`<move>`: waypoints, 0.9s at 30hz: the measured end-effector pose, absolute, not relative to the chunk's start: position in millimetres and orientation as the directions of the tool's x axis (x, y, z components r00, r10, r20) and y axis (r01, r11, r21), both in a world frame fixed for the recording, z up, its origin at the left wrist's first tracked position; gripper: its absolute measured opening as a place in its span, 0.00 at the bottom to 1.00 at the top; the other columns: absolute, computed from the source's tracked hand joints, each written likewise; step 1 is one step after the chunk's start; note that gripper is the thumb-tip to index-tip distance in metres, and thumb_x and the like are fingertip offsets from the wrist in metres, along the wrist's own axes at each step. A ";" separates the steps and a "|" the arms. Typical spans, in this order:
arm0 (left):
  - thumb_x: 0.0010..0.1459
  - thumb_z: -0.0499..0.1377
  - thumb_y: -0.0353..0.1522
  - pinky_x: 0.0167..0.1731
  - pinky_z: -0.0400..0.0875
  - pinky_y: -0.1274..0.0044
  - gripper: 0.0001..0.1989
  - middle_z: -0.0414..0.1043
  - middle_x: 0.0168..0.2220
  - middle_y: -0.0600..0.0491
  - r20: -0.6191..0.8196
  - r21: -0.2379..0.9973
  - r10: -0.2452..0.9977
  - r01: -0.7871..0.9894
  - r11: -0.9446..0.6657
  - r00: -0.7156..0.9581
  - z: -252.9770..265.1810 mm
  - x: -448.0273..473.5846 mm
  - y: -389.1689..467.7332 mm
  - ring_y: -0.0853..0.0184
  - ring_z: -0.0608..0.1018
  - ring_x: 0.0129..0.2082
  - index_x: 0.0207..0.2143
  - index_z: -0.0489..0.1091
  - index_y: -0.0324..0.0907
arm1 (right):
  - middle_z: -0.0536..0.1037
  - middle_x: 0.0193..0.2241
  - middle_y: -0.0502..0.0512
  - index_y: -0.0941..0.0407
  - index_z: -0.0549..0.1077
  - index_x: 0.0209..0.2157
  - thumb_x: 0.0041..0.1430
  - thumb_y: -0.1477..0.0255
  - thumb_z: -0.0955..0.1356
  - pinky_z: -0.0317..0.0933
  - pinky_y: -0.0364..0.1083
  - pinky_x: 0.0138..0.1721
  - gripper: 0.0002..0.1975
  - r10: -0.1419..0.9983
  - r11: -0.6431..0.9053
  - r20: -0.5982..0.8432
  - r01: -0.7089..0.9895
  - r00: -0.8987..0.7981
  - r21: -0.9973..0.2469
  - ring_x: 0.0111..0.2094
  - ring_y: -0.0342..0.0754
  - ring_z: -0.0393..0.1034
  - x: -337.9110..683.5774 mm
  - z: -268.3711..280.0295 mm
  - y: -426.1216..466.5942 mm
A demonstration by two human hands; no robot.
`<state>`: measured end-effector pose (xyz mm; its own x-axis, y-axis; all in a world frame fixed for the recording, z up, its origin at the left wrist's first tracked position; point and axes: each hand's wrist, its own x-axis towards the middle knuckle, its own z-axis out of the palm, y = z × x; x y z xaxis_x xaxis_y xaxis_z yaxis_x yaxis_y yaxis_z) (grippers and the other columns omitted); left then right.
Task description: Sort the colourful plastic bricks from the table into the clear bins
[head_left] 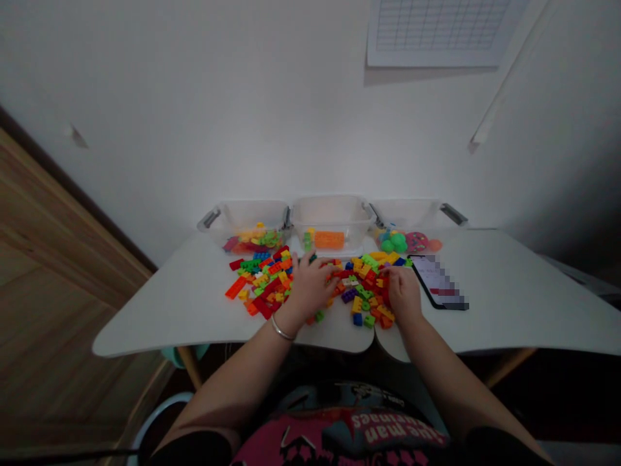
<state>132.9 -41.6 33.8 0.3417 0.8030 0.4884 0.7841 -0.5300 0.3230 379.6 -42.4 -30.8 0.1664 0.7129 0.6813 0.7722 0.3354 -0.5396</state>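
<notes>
My left hand (313, 281) is spread wide, palm down, with its fingers apart over the blocks (262, 304). My right hand (405, 294) is bent in narrow at the right side of the blocks, next to a red piece (386, 294). I can't tell if its fingers hold anything, because my own hand hides the tips.

I think I am sorting through with both hands. To do that well, I should press softly, since the blocks lie on top of each other and could slide. Taking one by its sides, from the top, looks best. My left arm could bump some too, so I should lift my wrist, where my bracelet (283, 328) sits.

The blocks are on the white table (504, 285), in front of three clear boxes. The left box (252, 210) has lots of bright bits. The middle box (332, 208) has a big orange block (328, 240). The right box (412, 212) has green balls (398, 243). My phone (439, 285) lies just right of my right hand, so I should mind my knuckles there.
</notes>
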 end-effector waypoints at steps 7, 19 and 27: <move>0.59 0.61 0.38 0.65 0.38 0.44 0.13 0.76 0.50 0.52 0.482 0.207 0.729 0.746 -0.633 0.486 12.2 155.0 -64.3 0.49 0.64 0.62 0.47 0.76 0.54 | 0.78 0.32 0.57 0.54 0.74 0.32 0.67 0.63 0.60 0.60 0.53 0.43 0.16 0.747 0.335 0.665 0.862 0.002 -0.380 0.37 0.54 0.68 376.5 -32.9 -35.8; 0.55 0.64 0.45 0.66 0.46 0.52 0.20 0.71 0.56 0.47 0.397 0.082 0.594 0.617 -0.783 0.700 2.7 162.2 -65.8 0.53 0.67 0.60 0.49 0.74 0.50 | 0.78 0.33 0.57 0.54 0.75 0.31 0.64 0.64 0.63 0.60 0.53 0.42 0.13 0.745 0.350 0.666 0.868 -0.031 -0.351 0.37 0.54 0.68 373.6 -24.4 -35.8; 0.62 0.57 0.35 0.64 0.49 0.49 0.09 0.75 0.52 0.51 0.439 0.092 0.667 0.709 -0.699 0.602 9.7 160.1 -69.6 0.55 0.71 0.55 0.41 0.76 0.48 | 0.80 0.40 0.56 0.53 0.77 0.36 0.59 0.69 0.67 0.61 0.56 0.51 0.06 0.732 0.520 0.650 0.783 -0.204 -0.341 0.45 0.55 0.70 363.8 -13.7 -59.9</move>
